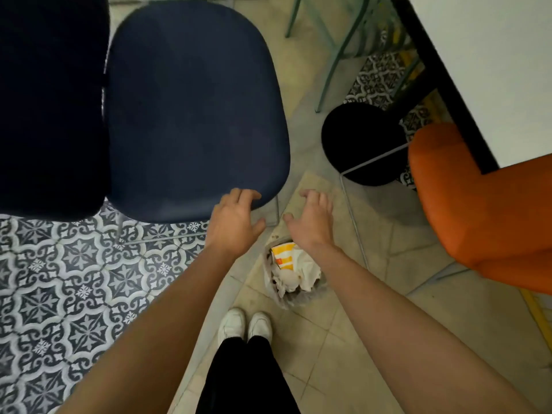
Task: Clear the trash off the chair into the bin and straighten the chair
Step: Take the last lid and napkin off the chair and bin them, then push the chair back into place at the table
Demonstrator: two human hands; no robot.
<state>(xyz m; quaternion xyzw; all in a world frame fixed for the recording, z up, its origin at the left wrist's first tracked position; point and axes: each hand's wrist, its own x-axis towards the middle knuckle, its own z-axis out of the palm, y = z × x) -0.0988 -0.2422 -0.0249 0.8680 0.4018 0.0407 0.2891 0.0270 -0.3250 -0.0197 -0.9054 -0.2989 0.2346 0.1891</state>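
Note:
A dark blue chair (191,109) fills the upper left, its seat bare, its backrest at the far left. My left hand (234,218) lies at the seat's near right corner with its fingertips on the edge. My right hand (310,218) hovers with relaxed fingers, holding nothing, to the right of the chair and above the bin. The small bin (291,271) stands on the floor between my forearms. It holds crumpled white paper and a yellow and white wrapper (282,255).
An orange chair (484,210) stands at the right beside a white table (493,64). A black round stool (363,141) sits between the two chairs. Thin green metal legs (328,55) show at the top. My white shoes (245,324) are just behind the bin.

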